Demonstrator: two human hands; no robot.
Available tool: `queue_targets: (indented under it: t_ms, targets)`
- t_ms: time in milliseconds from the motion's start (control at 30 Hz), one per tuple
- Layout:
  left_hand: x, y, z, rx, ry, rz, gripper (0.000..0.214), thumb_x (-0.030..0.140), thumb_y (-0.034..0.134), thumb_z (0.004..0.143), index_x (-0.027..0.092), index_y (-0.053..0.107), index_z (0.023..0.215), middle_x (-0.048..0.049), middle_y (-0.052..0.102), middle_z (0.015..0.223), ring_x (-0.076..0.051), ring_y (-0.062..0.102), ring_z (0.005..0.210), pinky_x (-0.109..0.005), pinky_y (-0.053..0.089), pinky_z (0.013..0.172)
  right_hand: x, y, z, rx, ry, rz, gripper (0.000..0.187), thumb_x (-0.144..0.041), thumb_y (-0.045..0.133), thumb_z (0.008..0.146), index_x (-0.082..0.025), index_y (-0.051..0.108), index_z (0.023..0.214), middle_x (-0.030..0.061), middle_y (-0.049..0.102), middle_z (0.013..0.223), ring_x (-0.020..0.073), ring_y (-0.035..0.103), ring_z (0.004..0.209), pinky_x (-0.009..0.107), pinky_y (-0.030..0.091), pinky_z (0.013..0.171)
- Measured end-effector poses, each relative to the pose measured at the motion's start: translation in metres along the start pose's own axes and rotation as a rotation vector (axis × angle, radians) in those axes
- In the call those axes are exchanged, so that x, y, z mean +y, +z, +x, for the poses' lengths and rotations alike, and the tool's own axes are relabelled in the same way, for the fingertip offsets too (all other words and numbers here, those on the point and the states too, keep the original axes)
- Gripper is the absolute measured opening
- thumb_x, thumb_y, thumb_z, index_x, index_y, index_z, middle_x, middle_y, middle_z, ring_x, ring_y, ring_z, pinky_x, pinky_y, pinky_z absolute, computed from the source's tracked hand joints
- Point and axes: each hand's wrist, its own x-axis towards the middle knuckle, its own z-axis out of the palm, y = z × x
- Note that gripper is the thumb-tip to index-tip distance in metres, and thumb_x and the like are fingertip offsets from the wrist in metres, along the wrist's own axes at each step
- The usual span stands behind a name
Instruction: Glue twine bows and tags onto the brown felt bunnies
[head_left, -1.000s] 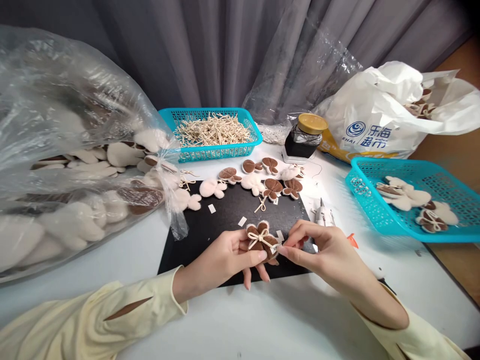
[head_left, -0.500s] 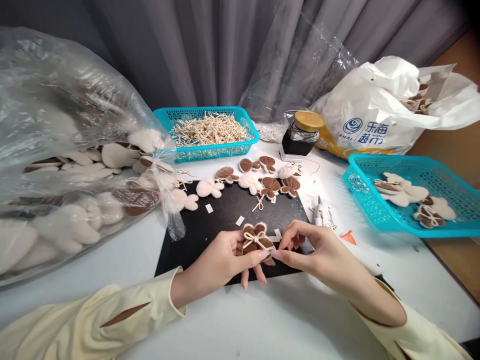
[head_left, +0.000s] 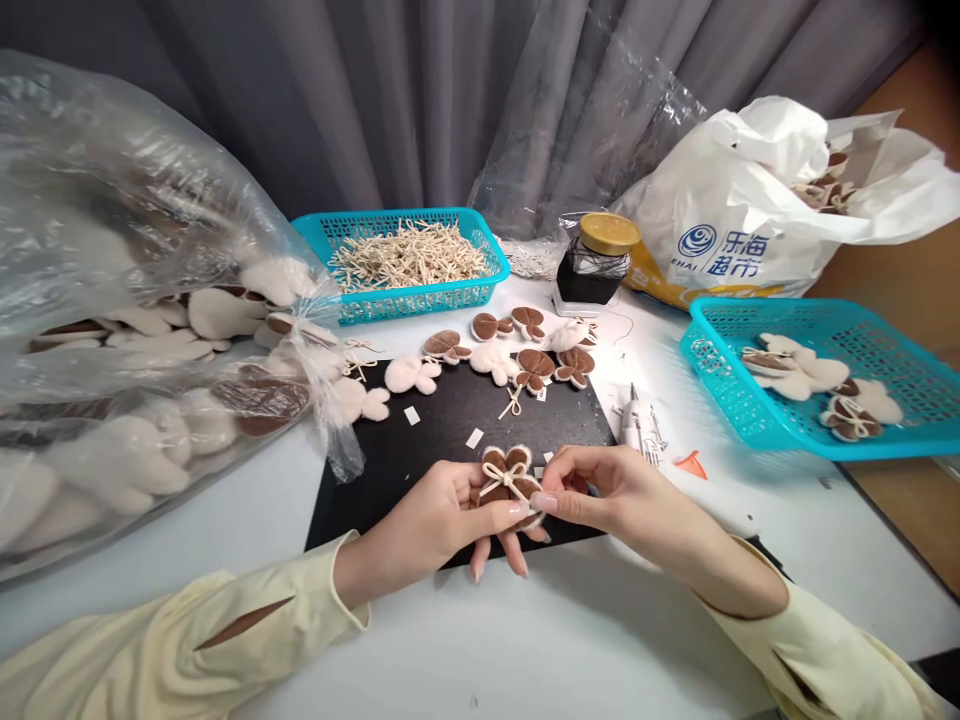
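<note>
My left hand (head_left: 442, 515) holds a small brown plush bunny head (head_left: 495, 492) with two rounded ears and a pale edge. A cream cord bow (head_left: 508, 480) crosses its front below the ears. The left thumb lies over its lower front, other fingers beneath. At its right edge, the thumb and fingertips of my right hand (head_left: 600, 490) pinch a small white label, mostly hidden under them. Behind, on the black mat (head_left: 420, 470), lie white label slips (head_left: 474, 438), a loose cord bow (head_left: 511, 402) and a brown bunny head with a label (head_left: 535, 370).
More plush bunny heads (head_left: 411, 373) form an arc along the mat's back edge. A turquoise basket (head_left: 420, 300) of cord bows and a gold-lidded jar (head_left: 596, 265) stand behind. Clear bag (head_left: 150, 430) left; basket (head_left: 757, 425), white bag (head_left: 720, 200) and glue-gun-like tool (head_left: 636, 425) right.
My right thumb has moved onto the bunny head's right edge, covering the printed label that showed before. The view has shifted slightly.
</note>
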Motion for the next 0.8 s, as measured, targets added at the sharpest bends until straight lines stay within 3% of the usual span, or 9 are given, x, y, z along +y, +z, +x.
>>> queue_targets:
  t_ms: [200,500,800]
  targets:
    - [-0.0039,-0.0014,0.0015,0.066,0.054,-0.063,0.029,0.028,0.059,0.081,0.013,0.058,0.105,-0.0071,0.065,0.086,-0.014,0.065,0.061,-0.015,0.046,0.036,-0.001,0.0014,0.0,0.031,0.027,0.073,0.026,-0.042,0.064,0.074,-0.017,0.059,0.07,-0.0012,0.054,0.065,0.0115,0.043,0.062,0.026,0.03,0.058]
    - [-0.0062,-0.0043,0.0023,0.076,0.071,-0.046,0.021,0.024,0.057,0.083,0.011,0.061,0.098,-0.0042,0.064,0.076,-0.009,0.061,0.054,-0.011,0.044,0.035,0.0027,-0.0073,0.0014,-0.053,0.02,0.134,0.029,-0.044,0.061,0.077,-0.016,0.066,0.077,0.0028,0.061,0.078,0.0144,0.052,0.073,0.027,0.037,0.068]
    - [-0.0077,-0.002,0.0023,0.068,0.065,-0.025,0.023,0.026,0.06,0.08,0.011,0.062,0.097,-0.0053,0.065,0.074,-0.013,0.063,0.061,-0.013,0.046,0.037,0.0011,-0.0022,0.0003,-0.012,0.026,0.095,0.032,-0.048,0.064,0.071,-0.017,0.066,0.074,0.0029,0.063,0.075,0.0151,0.054,0.069,0.025,0.039,0.06]
